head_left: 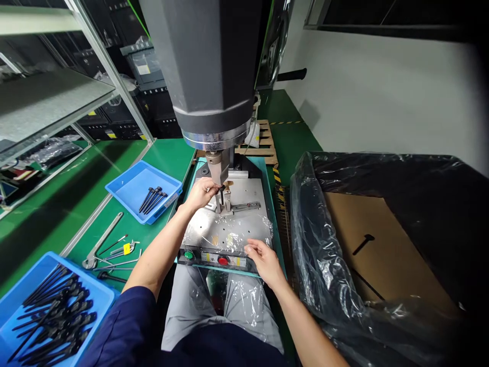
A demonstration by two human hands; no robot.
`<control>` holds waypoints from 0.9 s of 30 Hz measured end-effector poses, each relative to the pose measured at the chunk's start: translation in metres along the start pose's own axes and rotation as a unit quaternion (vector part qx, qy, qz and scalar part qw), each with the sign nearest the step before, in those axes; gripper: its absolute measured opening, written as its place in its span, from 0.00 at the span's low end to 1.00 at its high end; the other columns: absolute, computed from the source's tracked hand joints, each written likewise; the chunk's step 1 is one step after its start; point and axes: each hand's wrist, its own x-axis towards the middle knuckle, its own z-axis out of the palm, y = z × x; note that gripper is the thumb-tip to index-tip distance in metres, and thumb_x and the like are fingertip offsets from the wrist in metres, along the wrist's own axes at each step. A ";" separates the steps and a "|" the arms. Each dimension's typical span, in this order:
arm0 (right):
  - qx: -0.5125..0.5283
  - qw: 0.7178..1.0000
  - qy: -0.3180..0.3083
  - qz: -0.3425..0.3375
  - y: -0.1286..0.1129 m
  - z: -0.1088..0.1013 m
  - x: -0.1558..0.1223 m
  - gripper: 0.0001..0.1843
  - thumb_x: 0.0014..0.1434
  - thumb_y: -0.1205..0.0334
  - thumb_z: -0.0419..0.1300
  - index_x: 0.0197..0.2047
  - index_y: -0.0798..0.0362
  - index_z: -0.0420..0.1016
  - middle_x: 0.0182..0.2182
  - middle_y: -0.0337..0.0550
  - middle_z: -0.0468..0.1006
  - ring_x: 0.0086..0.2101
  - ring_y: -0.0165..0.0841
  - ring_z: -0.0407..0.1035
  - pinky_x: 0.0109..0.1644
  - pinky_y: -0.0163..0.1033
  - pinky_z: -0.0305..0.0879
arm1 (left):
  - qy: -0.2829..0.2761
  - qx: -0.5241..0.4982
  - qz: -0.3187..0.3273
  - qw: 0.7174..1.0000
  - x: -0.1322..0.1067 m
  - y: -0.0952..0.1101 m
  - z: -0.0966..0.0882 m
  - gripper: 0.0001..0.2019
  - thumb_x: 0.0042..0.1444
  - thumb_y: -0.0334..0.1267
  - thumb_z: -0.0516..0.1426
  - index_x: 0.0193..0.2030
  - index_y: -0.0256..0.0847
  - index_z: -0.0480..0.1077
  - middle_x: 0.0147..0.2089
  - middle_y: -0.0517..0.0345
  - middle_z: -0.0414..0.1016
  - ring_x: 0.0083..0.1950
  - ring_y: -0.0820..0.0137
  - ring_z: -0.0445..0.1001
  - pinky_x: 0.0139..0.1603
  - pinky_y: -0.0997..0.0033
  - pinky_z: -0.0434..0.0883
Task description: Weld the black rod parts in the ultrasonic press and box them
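My left hand (201, 193) pinches the top of a black headed rod (222, 195), which stands upright at the small metal fixture (227, 203) under the press head (217, 167). Whether the rod is fully seated in the fixture I cannot tell. My right hand (264, 259) is open and holds nothing, its fingers loosely bent over the front right corner of the machine base (244, 229). A green button (188, 255) and a red button (223, 260) sit on the base's front face. Clear plastic film covers the front of the metal plate.
A blue tray (126, 189) with several black rods stands at left; a fuller blue bin (105, 300) is nearer. A wrench (105, 237) and hex keys (128, 248) lie between them. At right, a plastic-lined box (317, 244) has rods on cardboard (397, 255).
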 end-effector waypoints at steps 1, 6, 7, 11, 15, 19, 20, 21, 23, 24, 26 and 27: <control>-0.004 1.000 0.002 0.000 0.000 -0.001 0.000 0.26 0.57 0.44 0.60 0.50 0.55 0.75 0.39 0.51 0.81 0.41 0.43 0.77 0.49 0.49 0.72 | -0.003 0.009 0.008 1.000 -0.001 0.001 0.000 0.09 0.60 0.30 0.54 0.36 0.41 0.77 0.38 0.55 0.79 0.44 0.67 0.74 0.49 0.66 0.70; -0.115 0.988 0.099 -0.032 -0.010 -0.018 0.019 0.24 0.58 0.44 0.58 0.47 0.55 0.76 0.39 0.53 0.81 0.39 0.44 0.76 0.47 0.50 0.71 | 0.005 -0.019 0.006 1.000 -0.006 0.003 0.004 0.14 0.57 0.25 0.50 0.39 0.40 0.77 0.42 0.52 0.78 0.48 0.67 0.74 0.52 0.66 0.70; -0.146 0.981 0.123 -0.046 -0.014 -0.023 0.027 0.24 0.58 0.45 0.56 0.47 0.55 0.77 0.40 0.53 0.81 0.40 0.44 0.75 0.48 0.50 0.70 | 0.010 -0.043 -0.006 0.999 -0.006 0.002 0.004 0.14 0.56 0.25 0.50 0.40 0.39 0.77 0.43 0.52 0.78 0.48 0.67 0.75 0.52 0.66 0.70; -0.261 0.946 0.170 -0.086 -0.023 -0.038 0.060 0.22 0.59 0.50 0.53 0.46 0.56 0.77 0.44 0.56 0.79 0.41 0.44 0.74 0.49 0.50 0.69 | 0.070 -0.130 -0.074 0.986 -0.016 -0.006 0.004 0.12 0.54 0.27 0.52 0.39 0.39 0.75 0.50 0.52 0.78 0.52 0.67 0.75 0.55 0.65 0.70; -0.397 0.898 0.169 -0.091 -0.024 -0.041 0.087 0.22 0.59 0.57 0.52 0.52 0.60 0.76 0.49 0.60 0.77 0.46 0.47 0.71 0.55 0.53 0.64 | 0.192 -0.088 -0.211 0.954 -0.054 -0.019 -0.004 0.10 0.55 0.29 0.50 0.36 0.38 0.72 0.48 0.50 0.79 0.50 0.65 0.76 0.53 0.62 0.72; -0.496 0.858 0.109 -0.081 -0.028 -0.031 0.102 0.25 0.63 0.60 0.52 0.60 0.59 0.70 0.56 0.59 0.72 0.55 0.51 0.64 0.57 0.54 0.60 | 0.012 0.073 -0.245 0.967 -0.103 -0.026 -0.006 0.12 0.56 0.34 0.53 0.44 0.40 0.74 0.49 0.49 0.78 0.53 0.61 0.74 0.57 0.60 0.69; -0.512 0.851 0.092 -0.070 -0.030 -0.027 0.104 0.26 0.63 0.59 0.53 0.62 0.58 0.68 0.58 0.58 0.71 0.56 0.53 0.62 0.56 0.55 0.61 | -0.069 0.118 -0.237 0.962 -0.112 -0.026 -0.005 0.13 0.56 0.36 0.55 0.47 0.41 0.74 0.52 0.48 0.77 0.55 0.58 0.72 0.58 0.58 0.68; -0.527 0.844 0.079 -0.059 -0.033 -0.023 0.105 0.27 0.63 0.59 0.53 0.64 0.56 0.66 0.59 0.59 0.69 0.56 0.54 0.61 0.55 0.56 0.61 | -0.136 0.156 -0.233 0.950 -0.119 -0.026 -0.004 0.15 0.56 0.38 0.56 0.49 0.42 0.74 0.53 0.47 0.76 0.57 0.56 0.71 0.59 0.56 0.67; -0.543 0.836 0.063 -0.044 -0.037 -0.016 0.105 0.27 0.63 0.60 0.55 0.65 0.55 0.66 0.59 0.60 0.69 0.56 0.55 0.60 0.55 0.56 0.60 | -0.208 0.204 -0.239 0.926 -0.126 -0.025 -0.001 0.16 0.55 0.39 0.57 0.50 0.41 0.75 0.53 0.43 0.75 0.58 0.51 0.69 0.57 0.53 0.67; -0.542 0.838 0.058 -0.038 -0.039 -0.013 0.104 0.27 0.62 0.62 0.56 0.64 0.54 0.67 0.57 0.60 0.70 0.56 0.55 0.61 0.55 0.56 0.60 | -0.221 0.211 -0.246 0.920 -0.127 -0.025 0.000 0.15 0.55 0.39 0.57 0.49 0.41 0.75 0.52 0.41 0.75 0.57 0.50 0.70 0.55 0.52 0.67; -0.524 0.850 0.048 -0.027 -0.041 -0.009 0.102 0.22 0.59 0.66 0.58 0.57 0.52 0.74 0.51 0.58 0.75 0.54 0.53 0.64 0.54 0.54 0.60 | -0.228 0.204 -0.249 0.919 -0.126 -0.025 0.001 0.12 0.53 0.38 0.58 0.43 0.38 0.77 0.46 0.39 0.76 0.53 0.49 0.72 0.53 0.52 0.68; -0.512 0.858 0.040 -0.023 -0.043 -0.008 0.101 0.17 0.58 0.68 0.58 0.50 0.51 0.78 0.47 0.56 0.77 0.52 0.51 0.66 0.53 0.52 0.61 | -0.232 0.196 -0.247 0.920 -0.124 -0.025 -0.001 0.11 0.52 0.37 0.58 0.40 0.38 0.78 0.44 0.40 0.77 0.51 0.50 0.74 0.51 0.54 0.69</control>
